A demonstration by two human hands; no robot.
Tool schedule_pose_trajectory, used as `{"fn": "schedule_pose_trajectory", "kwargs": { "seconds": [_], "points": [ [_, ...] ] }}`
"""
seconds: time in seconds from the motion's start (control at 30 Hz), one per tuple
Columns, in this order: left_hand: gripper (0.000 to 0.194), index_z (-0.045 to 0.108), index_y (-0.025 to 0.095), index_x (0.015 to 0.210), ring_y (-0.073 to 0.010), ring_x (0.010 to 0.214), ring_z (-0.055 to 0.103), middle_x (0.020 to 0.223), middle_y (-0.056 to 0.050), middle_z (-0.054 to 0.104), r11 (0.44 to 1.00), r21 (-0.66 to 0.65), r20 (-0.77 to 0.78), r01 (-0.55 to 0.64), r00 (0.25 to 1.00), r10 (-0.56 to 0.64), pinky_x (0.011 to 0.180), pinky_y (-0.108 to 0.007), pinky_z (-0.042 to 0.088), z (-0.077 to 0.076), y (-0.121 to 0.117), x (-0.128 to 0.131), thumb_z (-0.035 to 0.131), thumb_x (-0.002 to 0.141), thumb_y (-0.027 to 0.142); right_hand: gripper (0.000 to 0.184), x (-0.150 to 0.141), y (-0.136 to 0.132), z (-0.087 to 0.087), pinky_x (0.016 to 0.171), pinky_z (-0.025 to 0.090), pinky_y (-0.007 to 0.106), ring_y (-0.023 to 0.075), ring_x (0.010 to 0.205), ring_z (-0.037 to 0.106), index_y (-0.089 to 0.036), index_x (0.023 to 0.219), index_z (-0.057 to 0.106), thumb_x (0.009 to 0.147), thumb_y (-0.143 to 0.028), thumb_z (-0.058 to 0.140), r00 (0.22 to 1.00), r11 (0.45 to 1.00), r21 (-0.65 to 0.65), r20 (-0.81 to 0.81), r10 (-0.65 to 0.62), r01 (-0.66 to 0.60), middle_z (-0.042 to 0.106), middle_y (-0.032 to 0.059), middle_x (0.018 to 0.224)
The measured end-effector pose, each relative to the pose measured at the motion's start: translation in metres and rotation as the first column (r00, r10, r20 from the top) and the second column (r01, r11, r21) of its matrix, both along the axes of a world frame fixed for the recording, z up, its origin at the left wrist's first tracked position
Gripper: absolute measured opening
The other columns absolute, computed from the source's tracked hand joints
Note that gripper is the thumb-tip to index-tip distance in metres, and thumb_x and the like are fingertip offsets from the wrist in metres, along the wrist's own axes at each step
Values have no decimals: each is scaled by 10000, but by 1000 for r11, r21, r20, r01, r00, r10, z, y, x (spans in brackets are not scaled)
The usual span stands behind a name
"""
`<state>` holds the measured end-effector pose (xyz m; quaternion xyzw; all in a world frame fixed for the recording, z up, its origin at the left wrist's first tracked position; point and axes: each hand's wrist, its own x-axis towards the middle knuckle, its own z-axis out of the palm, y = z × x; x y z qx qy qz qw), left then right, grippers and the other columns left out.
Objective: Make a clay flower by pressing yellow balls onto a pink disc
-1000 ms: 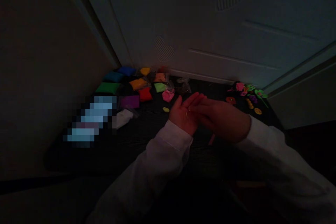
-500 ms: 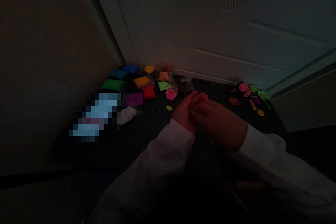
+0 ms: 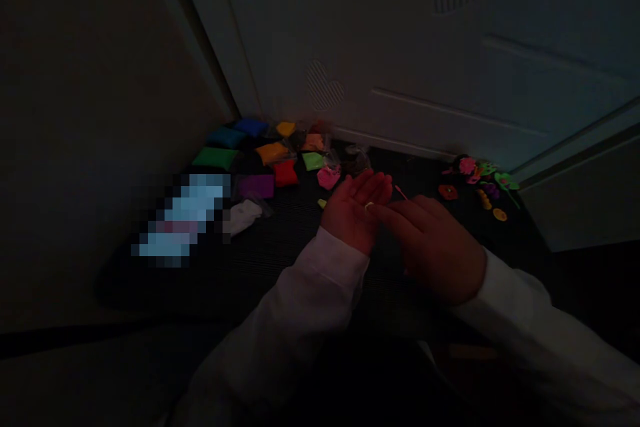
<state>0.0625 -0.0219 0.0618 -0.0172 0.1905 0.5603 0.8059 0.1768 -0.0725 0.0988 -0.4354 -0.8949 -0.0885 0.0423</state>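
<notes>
My left hand [image 3: 354, 210] is turned palm up with its fingers stretched out. A small pale yellow piece of clay [image 3: 369, 207] lies on that palm. My right hand [image 3: 435, 243] reaches over from the right, its index fingertip touching the piece. The thin pink stick [image 3: 401, 193] pokes out beyond the knuckles of the right hand, whose other fingers are curled around it. Beside the left hand, partly covered by it, a yellow-green bit of clay [image 3: 322, 203] rests on the dark table. A pink clay lump [image 3: 329, 177] sits just behind it.
Bags of coloured clay, among them a green one [image 3: 216, 158], a purple one [image 3: 257, 185] and a white one [image 3: 243, 217], lie at the left. A blurred bright screen [image 3: 183, 217] is nearer. Clay flowers [image 3: 467, 165] and a yellow disc [image 3: 499, 214] lie right. A panelled door [image 3: 400, 47] stands behind.
My right hand covered the left palm, then drew back to the right, leaving the index fingertip on the pale piece. The pink stick now shows above the right hand; the left fingers have spread flatter.
</notes>
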Motion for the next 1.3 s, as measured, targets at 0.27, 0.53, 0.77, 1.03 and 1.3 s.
{"fn": "schedule_pose_trajectory", "kwargs": {
  "seconds": [0.27, 0.53, 0.77, 1.03, 1.3],
  "points": [
    [230, 568, 116, 676, -109, 630, 625, 608, -23, 617, 998, -69, -149, 12, 989, -22, 750, -272, 484, 1, 0, 4, 424, 809, 237, 324, -12, -7, -2, 671, 400, 352, 198, 833, 487, -149, 1125, 474, 849, -207, 315, 991, 997, -6, 110, 79, -79, 583, 54, 1002],
    [274, 565, 102, 670, -124, 643, 628, 597, -37, 621, 994, -105, -30, 24, 999, -28, 700, -263, 498, 0, 0, 0, 384, 816, 247, 357, -8, -17, -5, 740, 452, 325, 170, 895, 515, -184, 1181, 427, 833, -169, 346, 982, 989, -79, -155, 110, -123, 571, 52, 1069],
    [410, 599, 115, 884, -181, 988, 573, 937, -90, 638, 995, 86, 61, 46, 997, -51, 905, -297, 417, 1, -11, 7, 320, 830, 411, 414, -7, -3, -12, 1021, 292, 341, 125, 1206, 363, -165, 1251, 336, 837, -165, 320, 870, 997, -75, -494, -14, -26, 469, 58, 1259],
    [602, 487, 183, 1131, -213, 1183, 425, 1232, -75, 499, 962, 226, 52, 156, 984, -172, 1012, -385, 291, 3, -15, 8, 179, 796, 578, 642, -21, -1, -27, 1060, -25, 523, 225, 1332, 78, -99, 1347, 122, 829, -472, 190, 919, 982, -166, -394, 14, -86, 194, 78, 1424],
    [565, 500, 226, 1104, -216, 1174, 433, 1228, -60, 502, 976, 191, -21, 106, 994, -104, 947, -394, 355, 11, -11, -4, 185, 798, 581, 697, -8, -6, -28, 1052, 4, 532, 226, 1334, 53, -77, 1349, 67, 817, -527, 90, 928, 989, -143, -372, -14, -42, 168, 118, 1427]
  ]
}}
